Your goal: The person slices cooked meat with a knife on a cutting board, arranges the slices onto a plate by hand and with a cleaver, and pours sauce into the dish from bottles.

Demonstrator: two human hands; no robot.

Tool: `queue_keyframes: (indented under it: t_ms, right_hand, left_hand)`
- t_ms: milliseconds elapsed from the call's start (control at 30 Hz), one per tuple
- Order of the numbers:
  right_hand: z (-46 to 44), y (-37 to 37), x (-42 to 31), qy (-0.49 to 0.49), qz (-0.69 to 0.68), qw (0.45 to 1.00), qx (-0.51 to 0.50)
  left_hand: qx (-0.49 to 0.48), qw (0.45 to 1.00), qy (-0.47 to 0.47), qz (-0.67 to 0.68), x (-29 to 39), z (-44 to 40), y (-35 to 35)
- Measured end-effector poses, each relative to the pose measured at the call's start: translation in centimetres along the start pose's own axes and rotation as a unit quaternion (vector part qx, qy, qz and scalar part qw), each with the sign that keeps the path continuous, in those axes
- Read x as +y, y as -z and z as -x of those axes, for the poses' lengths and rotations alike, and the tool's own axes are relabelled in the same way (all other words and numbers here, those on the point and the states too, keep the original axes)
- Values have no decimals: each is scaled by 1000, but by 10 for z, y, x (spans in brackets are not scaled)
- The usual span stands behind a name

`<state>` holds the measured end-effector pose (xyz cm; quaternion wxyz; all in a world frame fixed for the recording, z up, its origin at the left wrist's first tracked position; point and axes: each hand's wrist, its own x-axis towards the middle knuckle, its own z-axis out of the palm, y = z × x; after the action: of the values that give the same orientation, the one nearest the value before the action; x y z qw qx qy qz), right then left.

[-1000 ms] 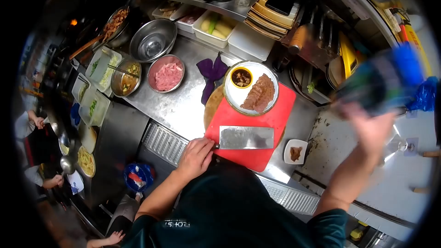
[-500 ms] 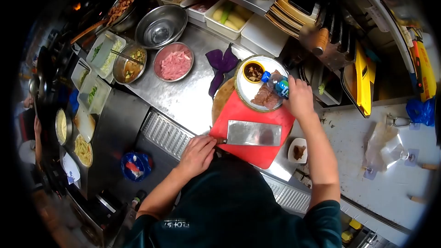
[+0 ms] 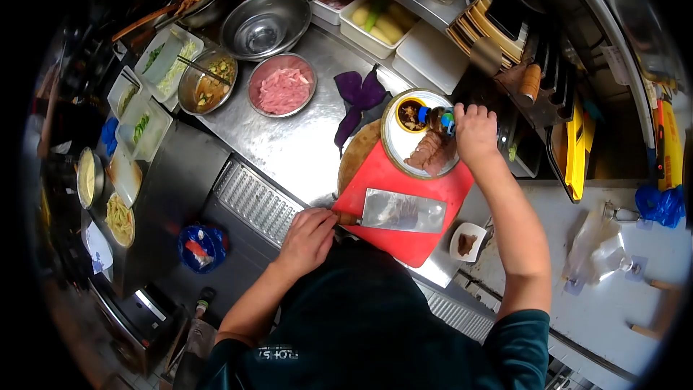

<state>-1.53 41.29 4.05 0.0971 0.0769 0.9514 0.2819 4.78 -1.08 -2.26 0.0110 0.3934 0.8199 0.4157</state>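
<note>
My right hand (image 3: 476, 132) grips a bottle (image 3: 442, 120) with a blue cap end, tilted over the white plate (image 3: 395, 146). The bottle's tip points at a small yellow-rimmed bowl of dark sauce (image 3: 411, 115) on that plate, beside sliced brown meat (image 3: 429, 153). Below lies a cleaver (image 3: 404, 210), flat on a red cutting board (image 3: 404, 244). My left hand (image 3: 308, 238) rests by the end of its wooden handle, fingers bent and close together; whether they grip the handle is hidden.
Purple leaves (image 3: 359, 92) lie left of the plate. A bowl of raw pink meat (image 3: 284, 89), a steel bowl (image 3: 266, 29) and vegetable tubs (image 3: 146, 130) stand farther left. A small white dish (image 3: 468, 241) sits right of the board. Upright knives and trays (image 3: 491, 29) stand at the back.
My right hand came in from the right with the bottle, then moved it closer to the sauce bowl. My left hand stays by the cleaver handle. The camera view has shifted.
</note>
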Motion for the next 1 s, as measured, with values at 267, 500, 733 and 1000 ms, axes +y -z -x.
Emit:
queue_keyframes:
  t_ms: [267, 500, 733, 1000]
  right_hand:
    - [3, 9, -5, 20, -4, 1000, 19]
    - [0, 9, -7, 21, -8, 999, 27]
    - [0, 3, -6, 0, -54, 998, 8]
    - [13, -7, 2, -47, -208, 977, 11]
  left_hand:
    - [-8, 1000, -7, -4, 0, -5, -3]
    - [-9, 1000, -5, -8, 3, -4, -6]
    - [-10, 1000, -6, -13, 7, -2, -6]
    - [0, 1000, -8, -12, 12, -1, -5]
